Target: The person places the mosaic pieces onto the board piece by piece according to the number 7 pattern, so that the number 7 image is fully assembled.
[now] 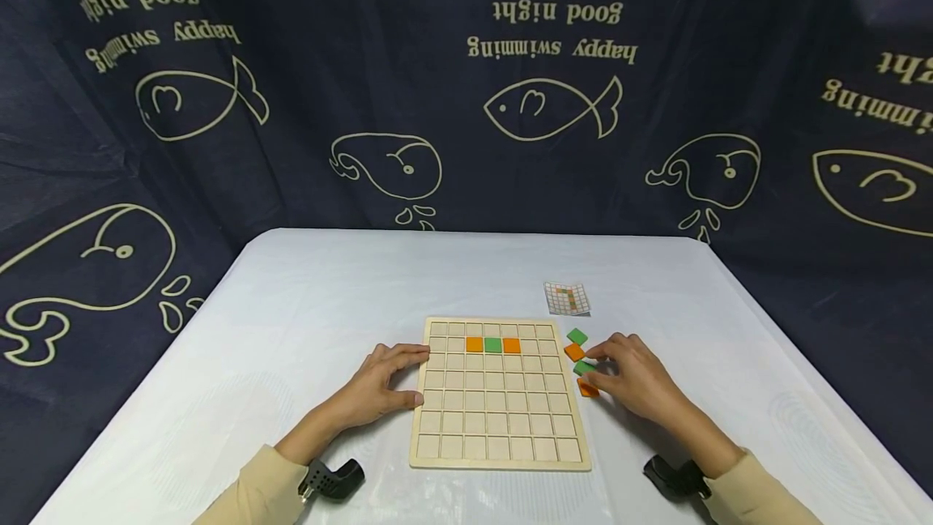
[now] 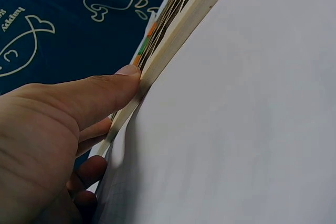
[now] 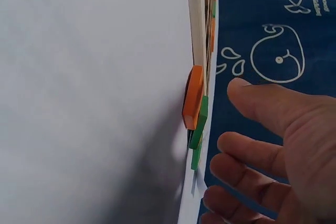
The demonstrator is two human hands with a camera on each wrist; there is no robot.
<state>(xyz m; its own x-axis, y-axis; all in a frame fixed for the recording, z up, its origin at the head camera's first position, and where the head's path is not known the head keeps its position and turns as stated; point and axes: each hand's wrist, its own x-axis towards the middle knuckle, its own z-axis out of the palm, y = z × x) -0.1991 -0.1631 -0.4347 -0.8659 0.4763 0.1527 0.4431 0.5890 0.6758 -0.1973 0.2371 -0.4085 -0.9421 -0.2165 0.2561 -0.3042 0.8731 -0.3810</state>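
A square wooden grid board [image 1: 474,448] lies flat on the table. In its second row from the far side sit an orange tile [image 1: 475,344], a green tile [image 1: 492,345] and another orange tile [image 1: 512,345]. My left hand [image 1: 379,387] rests against the board's left edge, thumb and fingers spread along it; the thumb [image 2: 105,90] touches that edge in the left wrist view. Right of the board, loose orange [image 1: 574,352] and green tiles [image 1: 577,336] lie in a short column. Over them is my right hand [image 1: 634,375], thumb and fingers apart, gripping none of them.
Beyond the board's far right corner lies a small printed card [image 1: 567,299] showing a coloured grid pattern. A white cloth covers the table [image 1: 328,282]. Dark blue fabric [image 1: 437,63] with fish and whale drawings hangs behind it.
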